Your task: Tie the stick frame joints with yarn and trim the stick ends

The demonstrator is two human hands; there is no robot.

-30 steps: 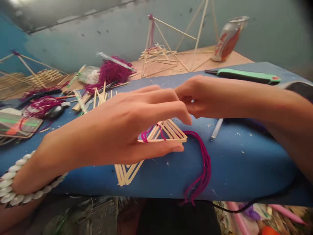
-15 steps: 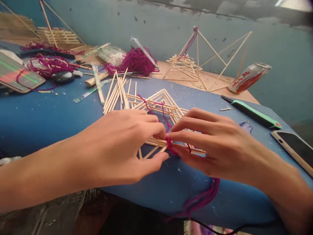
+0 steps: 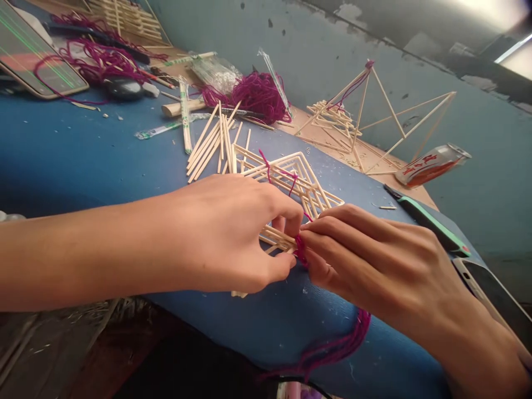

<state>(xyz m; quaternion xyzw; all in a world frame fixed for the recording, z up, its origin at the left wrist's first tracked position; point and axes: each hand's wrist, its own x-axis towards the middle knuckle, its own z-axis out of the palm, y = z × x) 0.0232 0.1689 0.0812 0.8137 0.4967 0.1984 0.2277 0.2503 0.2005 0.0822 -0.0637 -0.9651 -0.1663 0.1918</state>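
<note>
A layered frame of thin wooden sticks [image 3: 310, 185] lies on the blue surface, with strands of purple yarn across it. My left hand [image 3: 233, 233] curls over its near edge, thumb and fingers closed around the sticks beside a yarn wrap. Fingers bent, my right hand [image 3: 374, 260] pinches the purple yarn [image 3: 300, 249] at that wrap, its fingertips almost meeting the left ones. From beneath the right hand, a yarn tail [image 3: 361, 327] trails toward the front edge. Both hands hide part of the frame's near side.
Loose sticks [image 3: 210, 144] lie behind my left hand. Farther back are a purple yarn heap [image 3: 260, 97], a stick pyramid [image 3: 369, 66] and a tilted can [image 3: 432, 165]. A green-handled cutter [image 3: 436, 221] and a phone [image 3: 499, 293] sit at the right.
The view has tilted and shifted, so the scene appears rotated. My right hand's fingers have drawn closer together at the yarn wrap, and the left thumb and fingers have closed in on it.
</note>
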